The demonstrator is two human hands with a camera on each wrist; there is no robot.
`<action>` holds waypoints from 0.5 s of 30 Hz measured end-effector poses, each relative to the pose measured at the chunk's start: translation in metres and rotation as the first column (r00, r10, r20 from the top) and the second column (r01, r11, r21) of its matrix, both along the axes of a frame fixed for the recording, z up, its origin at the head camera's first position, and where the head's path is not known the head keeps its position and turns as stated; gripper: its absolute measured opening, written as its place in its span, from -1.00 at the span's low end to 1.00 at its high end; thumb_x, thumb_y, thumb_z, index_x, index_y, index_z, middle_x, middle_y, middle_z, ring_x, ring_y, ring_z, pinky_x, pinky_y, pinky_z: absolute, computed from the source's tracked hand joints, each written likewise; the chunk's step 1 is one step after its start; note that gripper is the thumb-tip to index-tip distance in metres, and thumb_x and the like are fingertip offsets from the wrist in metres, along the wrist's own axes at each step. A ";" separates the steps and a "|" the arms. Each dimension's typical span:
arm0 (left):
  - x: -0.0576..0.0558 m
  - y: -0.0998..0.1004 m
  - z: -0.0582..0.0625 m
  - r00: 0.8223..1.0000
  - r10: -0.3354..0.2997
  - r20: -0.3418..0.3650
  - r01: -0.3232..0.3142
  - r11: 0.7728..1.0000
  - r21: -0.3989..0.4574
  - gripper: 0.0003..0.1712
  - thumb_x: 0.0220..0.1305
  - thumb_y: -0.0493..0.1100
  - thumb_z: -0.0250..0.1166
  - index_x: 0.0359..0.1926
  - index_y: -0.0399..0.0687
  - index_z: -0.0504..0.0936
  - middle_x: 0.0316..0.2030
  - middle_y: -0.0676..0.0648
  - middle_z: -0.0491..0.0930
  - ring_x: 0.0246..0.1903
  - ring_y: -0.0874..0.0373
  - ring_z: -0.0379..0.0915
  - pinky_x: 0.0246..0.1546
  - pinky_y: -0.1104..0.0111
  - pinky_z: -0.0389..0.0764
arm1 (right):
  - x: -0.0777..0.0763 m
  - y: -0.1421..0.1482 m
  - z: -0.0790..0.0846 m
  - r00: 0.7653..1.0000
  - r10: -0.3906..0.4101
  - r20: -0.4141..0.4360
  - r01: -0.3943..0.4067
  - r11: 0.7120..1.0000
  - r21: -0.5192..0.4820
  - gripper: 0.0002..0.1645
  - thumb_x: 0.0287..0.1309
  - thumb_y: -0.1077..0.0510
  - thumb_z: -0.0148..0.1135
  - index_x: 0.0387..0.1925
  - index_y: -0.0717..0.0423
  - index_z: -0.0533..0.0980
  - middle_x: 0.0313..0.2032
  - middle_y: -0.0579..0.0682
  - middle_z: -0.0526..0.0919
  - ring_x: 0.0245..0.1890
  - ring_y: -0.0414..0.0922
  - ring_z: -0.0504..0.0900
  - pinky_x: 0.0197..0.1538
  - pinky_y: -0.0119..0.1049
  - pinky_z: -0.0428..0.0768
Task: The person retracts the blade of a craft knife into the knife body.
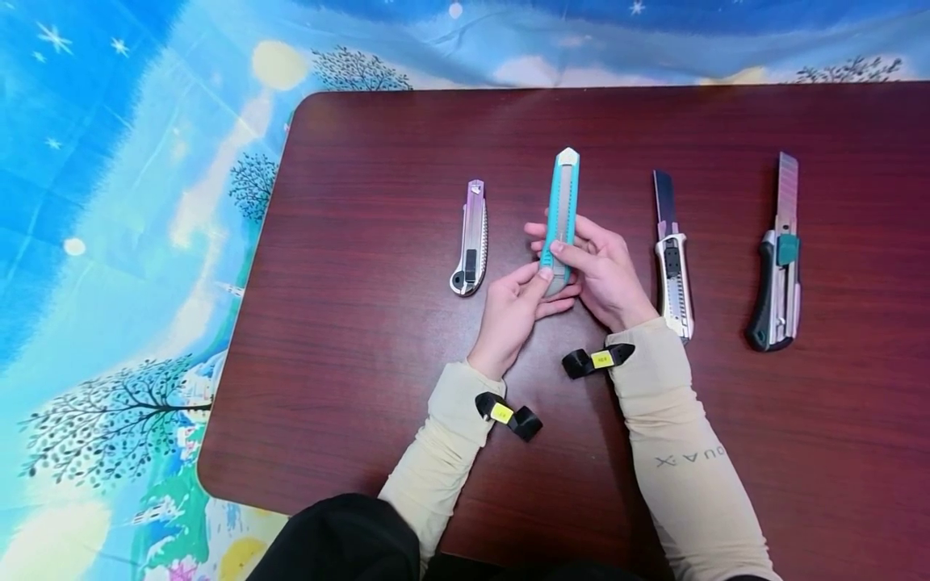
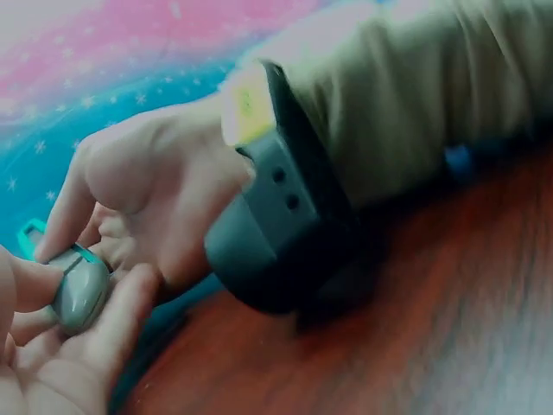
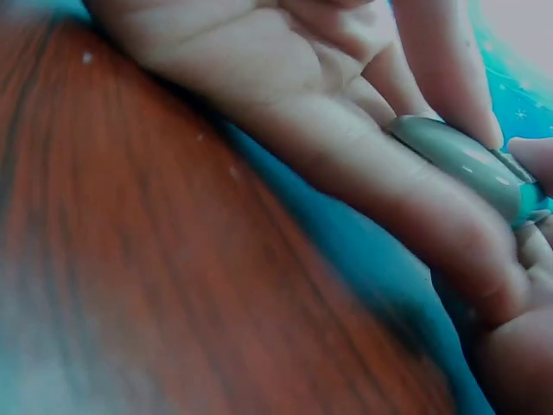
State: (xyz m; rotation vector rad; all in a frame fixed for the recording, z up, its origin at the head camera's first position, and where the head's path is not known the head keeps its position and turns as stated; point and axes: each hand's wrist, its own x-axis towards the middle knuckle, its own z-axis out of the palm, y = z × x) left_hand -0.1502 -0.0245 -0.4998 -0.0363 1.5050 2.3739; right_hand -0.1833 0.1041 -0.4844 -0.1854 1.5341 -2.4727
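Observation:
Both hands hold a teal snap-off utility knife above the table, its tip pointing away. My left hand pinches its grey lower end, thumb on top and fingers beneath. My right hand grips the handle from the other side, with its thumb on the front face. No blade shows beyond the tip. The grey rounded butt appears between fingers in the left wrist view. In the right wrist view, the grey butt lies along a finger.
A silver cutter lies left of the hands. To the right lie a white-handled cutter, partly behind the right sleeve, and a black-and-green cutter, both with blades out. The dark red table has a patterned cloth beyond its edges.

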 end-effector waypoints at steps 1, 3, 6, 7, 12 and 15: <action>0.000 0.001 0.001 1.000 0.004 -0.016 -0.005 0.999 -0.040 -0.62 0.30 -0.19 0.04 0.07 -0.30 0.43 -0.13 -0.42 0.53 -0.20 -0.15 0.56 -0.19 0.19 0.60 | 0.000 0.000 0.001 1.000 -0.024 0.005 0.024 1.000 0.018 -0.46 0.12 0.36 0.10 0.16 0.38 0.26 -0.09 0.10 0.61 -0.10 -0.01 0.56 -0.07 -0.36 0.54; 0.002 0.003 0.007 0.999 0.014 -0.052 -0.020 0.992 -0.126 -0.63 0.30 -0.24 0.04 0.07 -0.34 0.44 -0.17 -0.42 0.55 -0.24 -0.19 0.57 -0.23 0.24 0.62 | 0.000 0.001 0.002 0.997 -0.076 0.019 0.075 0.996 0.045 -0.47 0.08 0.34 0.15 0.10 0.42 0.30 -0.14 0.09 0.63 -0.14 -0.01 0.58 -0.10 -0.37 0.55; 0.006 0.004 0.019 0.993 0.029 -0.114 -0.058 0.964 -0.259 -0.65 0.27 -0.29 0.06 0.05 -0.37 0.45 -0.14 -0.34 0.54 -0.31 -0.23 0.57 -0.30 0.29 0.63 | 0.001 0.002 0.002 0.988 -0.148 0.040 0.145 0.987 0.076 -0.51 0.03 0.31 0.21 0.02 0.45 0.37 -0.23 0.10 0.62 -0.26 -0.08 0.57 -0.17 -0.41 0.55; 0.007 0.003 0.024 0.990 0.030 -0.135 -0.071 0.947 -0.314 -0.66 0.26 -0.29 0.07 0.03 -0.37 0.46 -0.15 -0.30 0.52 -0.35 -0.22 0.58 -0.31 0.30 0.63 | 0.001 0.002 0.002 0.985 -0.167 0.047 0.163 0.983 0.085 -0.51 0.02 0.31 0.23 0.00 0.46 0.38 -0.25 0.11 0.61 -0.29 -0.11 0.56 -0.19 -0.42 0.55; 0.005 -0.001 0.017 0.953 0.045 -0.300 -0.207 0.820 -0.533 -0.65 0.19 -0.20 0.18 0.02 -0.15 0.49 -0.24 -0.09 0.51 -0.46 0.17 0.57 -0.41 0.45 0.61 | 0.000 0.001 0.000 0.969 -0.241 0.049 0.233 0.964 0.131 -0.49 -0.04 0.26 0.30 -0.03 0.45 0.42 -0.31 0.06 0.62 -0.33 -0.22 0.55 -0.24 -0.46 0.55; 0.002 -0.002 0.006 0.912 0.044 -0.407 -0.297 0.755 -0.585 -0.59 0.14 -0.15 0.23 0.05 -0.02 0.47 -0.36 -0.02 0.55 -0.49 0.35 0.44 -0.48 0.54 0.55 | 0.000 0.000 -0.001 0.958 -0.285 0.033 0.276 0.946 0.168 -0.53 -0.08 0.26 0.33 -0.08 0.38 0.48 -0.36 -0.02 0.64 -0.36 -0.25 0.56 -0.27 -0.48 0.56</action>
